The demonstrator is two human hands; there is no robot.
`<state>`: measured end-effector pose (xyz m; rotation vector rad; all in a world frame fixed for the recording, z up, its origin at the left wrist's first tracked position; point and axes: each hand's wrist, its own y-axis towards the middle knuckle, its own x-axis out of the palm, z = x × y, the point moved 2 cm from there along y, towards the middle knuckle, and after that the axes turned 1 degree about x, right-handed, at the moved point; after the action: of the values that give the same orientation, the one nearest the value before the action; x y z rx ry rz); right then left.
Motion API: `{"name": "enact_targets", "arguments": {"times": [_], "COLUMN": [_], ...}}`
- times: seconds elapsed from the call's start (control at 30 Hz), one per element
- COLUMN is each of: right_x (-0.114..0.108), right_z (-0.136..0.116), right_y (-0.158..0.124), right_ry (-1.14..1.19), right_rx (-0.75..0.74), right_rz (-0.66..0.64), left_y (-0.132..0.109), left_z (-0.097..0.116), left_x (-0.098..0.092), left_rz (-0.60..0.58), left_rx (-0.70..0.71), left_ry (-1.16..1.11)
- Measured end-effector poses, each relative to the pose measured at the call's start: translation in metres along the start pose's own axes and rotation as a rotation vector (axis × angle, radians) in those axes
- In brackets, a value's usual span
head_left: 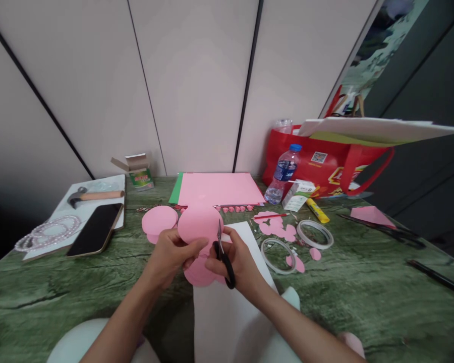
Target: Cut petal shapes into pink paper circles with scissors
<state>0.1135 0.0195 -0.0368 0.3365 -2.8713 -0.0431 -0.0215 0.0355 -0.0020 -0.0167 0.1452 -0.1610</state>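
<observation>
My left hand (174,254) pinches the lower edge of a round pink paper piece (199,224), raised above the table. In my right hand (238,262) is a pair of black-handled scissors (223,257), its blades pointing up along the right edge of the pink circle. I cannot tell whether the blades touch the paper. Just below both hands lie more pink circles (200,272), partly hidden. To the left rests a stack of pink circles (159,220). Beneath my right hand runs a white sheet (232,307).
Pink and green sheets (221,188) lie at the back. To the right are tape rolls (315,234), pink scraps (276,227), a glue stick (318,210), a water bottle (283,174) and a red bag (306,156). On the left lie a phone (96,229), a hammer (96,195) and beads (49,232).
</observation>
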Motion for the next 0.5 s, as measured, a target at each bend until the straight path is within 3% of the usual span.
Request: {"name": "enact_targets", "arguments": {"times": [0.5], "right_x": [0.0015], "right_z": [-0.0068], "right_y": [-0.0012], "right_ry": [0.030], "right_rx": [0.026], "right_rz": [0.006], "left_y": [0.0015], "left_z": [-0.0016], "left_x": [-0.0006], "left_rz": [0.007], "left_rx": [0.035], "left_ry": [-0.066]}}
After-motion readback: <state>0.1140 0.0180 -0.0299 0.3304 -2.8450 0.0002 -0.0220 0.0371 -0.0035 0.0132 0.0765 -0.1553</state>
